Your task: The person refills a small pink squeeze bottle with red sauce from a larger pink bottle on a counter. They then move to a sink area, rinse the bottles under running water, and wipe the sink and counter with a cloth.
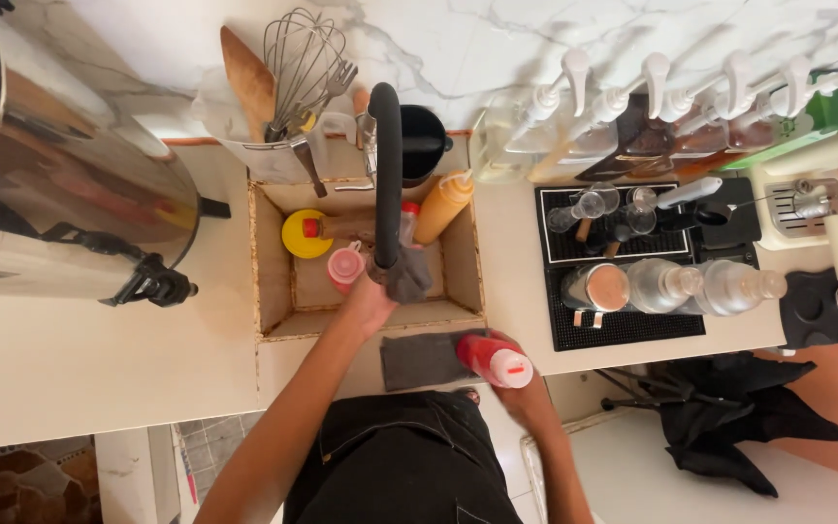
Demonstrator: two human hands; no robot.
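Red squeeze bottle (493, 357) lies tilted in the right hand (519, 388), fingers wrapped round it at lower centre, clear of the sink (273, 281). Just above, the left hand (366, 303) clutches a grey cloth (406, 278) under the black faucet (386, 165), seemingly for wetting.

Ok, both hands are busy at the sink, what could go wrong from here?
The red squeeze bottle in the right hand lies tilted past the counter edge; a loose grip could drop it. The left hand works a grey cloth beside the pink cup and orange bottle, which it might knock over.
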